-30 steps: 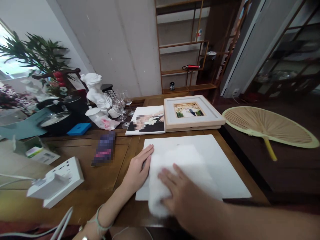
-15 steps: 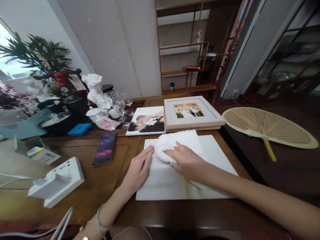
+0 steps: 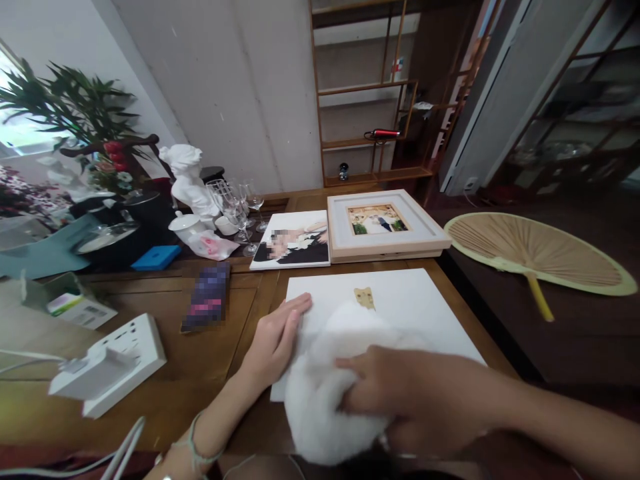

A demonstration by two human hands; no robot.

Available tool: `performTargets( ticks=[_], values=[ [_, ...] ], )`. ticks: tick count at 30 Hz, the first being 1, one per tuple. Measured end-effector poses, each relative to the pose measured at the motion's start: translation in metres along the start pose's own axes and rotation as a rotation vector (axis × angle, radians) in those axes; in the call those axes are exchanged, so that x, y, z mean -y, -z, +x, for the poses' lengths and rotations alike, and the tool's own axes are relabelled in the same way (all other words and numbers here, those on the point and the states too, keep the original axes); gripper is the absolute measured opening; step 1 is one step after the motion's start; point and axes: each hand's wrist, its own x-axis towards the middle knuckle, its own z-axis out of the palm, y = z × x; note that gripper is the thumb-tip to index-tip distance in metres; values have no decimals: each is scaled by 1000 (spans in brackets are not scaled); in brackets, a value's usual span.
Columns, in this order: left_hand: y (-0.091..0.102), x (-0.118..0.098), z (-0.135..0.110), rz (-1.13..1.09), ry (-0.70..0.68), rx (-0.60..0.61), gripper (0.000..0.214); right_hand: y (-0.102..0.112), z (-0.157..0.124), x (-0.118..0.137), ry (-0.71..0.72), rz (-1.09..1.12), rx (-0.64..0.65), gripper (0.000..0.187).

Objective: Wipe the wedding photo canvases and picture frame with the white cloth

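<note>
A white board lies flat on the wooden table in front of me, with a small gold hanger near its far edge. My left hand rests flat with fingers stretched out on the board's left edge. My right hand presses a bunched white cloth against the board's near left part, its fingers closed on the cloth.
Behind the board lie a wooden picture frame and a photo print. A straw fan lies at the right. At the left are a white power strip, a phone, wine glasses, a white bust and a plant.
My right hand has dragged the cloth from the board's far edge back toward me, to the near left part. The gold hanger now shows. My left hand has stayed put.
</note>
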Motion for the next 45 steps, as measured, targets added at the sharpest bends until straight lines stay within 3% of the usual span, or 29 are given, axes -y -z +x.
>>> performTargets(
  ticks=[2, 5, 7, 9, 10, 12, 16, 19, 23, 29, 37, 41, 45],
  values=[
    [-1, 1, 0, 27, -26, 47, 34, 20, -16, -10, -88, 313, -34, 13],
    [-4, 5, 0, 69, -82, 74, 32, 47, -34, -29, -325, 552, -311, 23],
    [-6, 7, 0, 93, -94, 38, 33, 59, -40, -39, -410, 456, -570, 34],
    [-9, 7, -1, 95, -95, 10, 33, 68, -36, -43, -410, 222, -780, 26],
    [-10, 7, 0, 89, -103, 15, 33, 70, -31, -43, -387, 89, -824, 18],
    [-10, 5, 0, 86, -108, 30, 32, 71, -13, -41, -319, -138, -763, 11],
    [-6, 0, 1, 120, -92, 61, 25, 59, 37, -36, -147, -410, -413, 19],
    [-4, -3, 1, 143, -60, 88, 20, 46, 68, -42, -118, -444, -213, 16],
    [-4, 1, 1, 139, -80, 72, 24, 38, 76, -59, -186, -389, -158, 16],
    [-8, 6, 0, 121, -88, 66, 28, 48, 30, -75, -389, -396, -100, 28],
    [-8, 6, -1, 98, -79, 60, 27, 46, -63, -97, -632, -363, -146, 27],
    [-8, 4, -1, 97, -75, 50, 29, 49, -100, -96, -647, -352, -210, 23],
    [-7, 0, 1, 82, -79, 41, 32, 31, -105, -94, -570, -495, -311, 26]
  ],
)
